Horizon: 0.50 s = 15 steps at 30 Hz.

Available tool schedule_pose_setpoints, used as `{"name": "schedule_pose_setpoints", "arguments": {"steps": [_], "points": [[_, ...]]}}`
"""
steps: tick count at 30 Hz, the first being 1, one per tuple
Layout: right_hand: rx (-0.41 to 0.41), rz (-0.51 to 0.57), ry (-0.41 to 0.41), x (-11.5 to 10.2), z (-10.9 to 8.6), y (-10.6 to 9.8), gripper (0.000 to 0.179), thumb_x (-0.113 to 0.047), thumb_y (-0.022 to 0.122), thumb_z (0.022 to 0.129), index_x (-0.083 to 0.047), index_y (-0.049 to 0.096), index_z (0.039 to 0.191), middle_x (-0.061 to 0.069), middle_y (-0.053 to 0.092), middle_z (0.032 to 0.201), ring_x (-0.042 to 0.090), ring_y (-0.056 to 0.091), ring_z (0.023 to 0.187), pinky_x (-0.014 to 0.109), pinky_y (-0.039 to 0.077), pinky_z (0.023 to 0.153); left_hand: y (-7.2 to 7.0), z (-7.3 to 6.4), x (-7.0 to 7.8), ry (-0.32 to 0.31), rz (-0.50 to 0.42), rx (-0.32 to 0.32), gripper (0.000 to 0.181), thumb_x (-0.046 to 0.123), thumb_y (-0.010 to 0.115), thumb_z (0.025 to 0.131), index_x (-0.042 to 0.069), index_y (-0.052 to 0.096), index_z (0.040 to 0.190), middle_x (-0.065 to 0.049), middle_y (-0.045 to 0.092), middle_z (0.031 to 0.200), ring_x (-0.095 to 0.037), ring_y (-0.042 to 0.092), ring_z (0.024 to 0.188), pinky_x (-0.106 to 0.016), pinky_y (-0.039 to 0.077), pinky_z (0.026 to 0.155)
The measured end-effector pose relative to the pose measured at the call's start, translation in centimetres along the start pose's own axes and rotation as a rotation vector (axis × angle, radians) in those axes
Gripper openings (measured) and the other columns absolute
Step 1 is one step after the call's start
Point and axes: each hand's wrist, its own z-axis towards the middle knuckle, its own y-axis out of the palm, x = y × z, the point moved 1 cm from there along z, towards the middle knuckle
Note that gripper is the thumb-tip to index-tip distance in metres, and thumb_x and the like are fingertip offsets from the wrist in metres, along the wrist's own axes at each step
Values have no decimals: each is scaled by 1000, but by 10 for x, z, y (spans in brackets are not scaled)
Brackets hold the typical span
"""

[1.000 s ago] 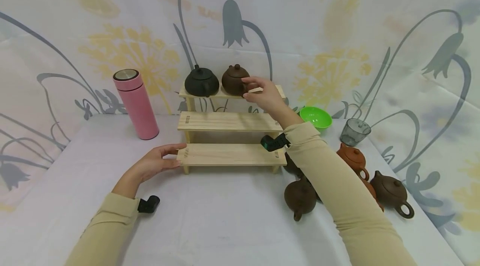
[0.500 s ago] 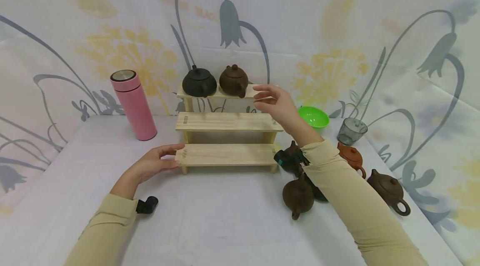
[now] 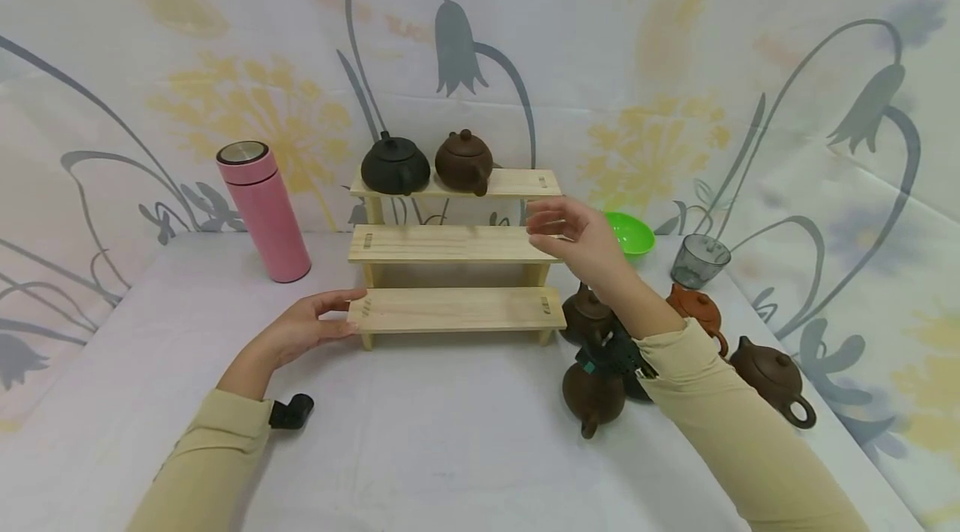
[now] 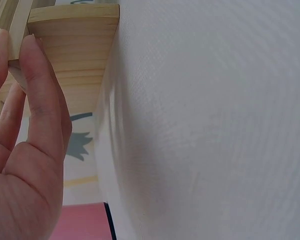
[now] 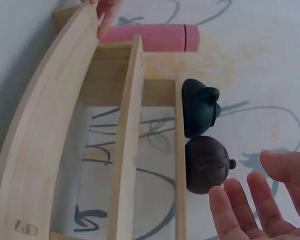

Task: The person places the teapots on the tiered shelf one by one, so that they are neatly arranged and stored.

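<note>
A three-step wooden display stand [image 3: 457, 309] stands in the middle of the table. My left hand [image 3: 303, 328] pinches the left end of its lowest step; in the left wrist view, thumb and fingers lie on both faces of the board. On the top step sit a black teapot [image 3: 395, 168] and, to its right, a dark brown teapot [image 3: 461, 161]. My right hand [image 3: 581, 238] hovers off the stand's right side, near the middle step, fingers loosely bent and holding nothing. The right wrist view shows that hand apart from the brown teapot [image 5: 206, 165].
A pink thermos [image 3: 264, 213] stands left of the stand. To the right are a green bowl [image 3: 633, 235], a clear grey cup [image 3: 701, 261], an orange-brown teapot [image 3: 696, 308] and several dark brown teapots [image 3: 767, 372], partly behind my right arm. A patterned cloth [image 3: 660, 32] hangs behind.
My right hand has let go of the brown teapot on the top step and moved right and down, away from it. The left hand has kept its hold on the stand.
</note>
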Motion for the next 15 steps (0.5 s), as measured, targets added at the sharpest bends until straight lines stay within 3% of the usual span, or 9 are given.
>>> {"name": "schedule_pose_setpoints", "arguments": {"steps": [9, 15], "points": [[-9, -31, -1, 11, -33, -7, 36, 2, 63, 85, 2, 56, 121, 19, 58, 112, 25, 58, 102, 27, 50, 82, -1, -1, 1, -14, 24, -8, 64, 8, 64, 88, -1, 33, 143, -24, 27, 136, -13, 52, 97, -24, 48, 85], [3, 4, 13, 21, -53, -10, 35, 4, 63, 85, 6, 55, 119, 24, 57, 111, 23, 57, 101, 26, 50, 85, 0, -1, 1, -6, -2, -11, 65, 6, 64, 87, -3, 31, 142, -25, 27, 135, -10, 54, 93, -24, 49, 85]]}}
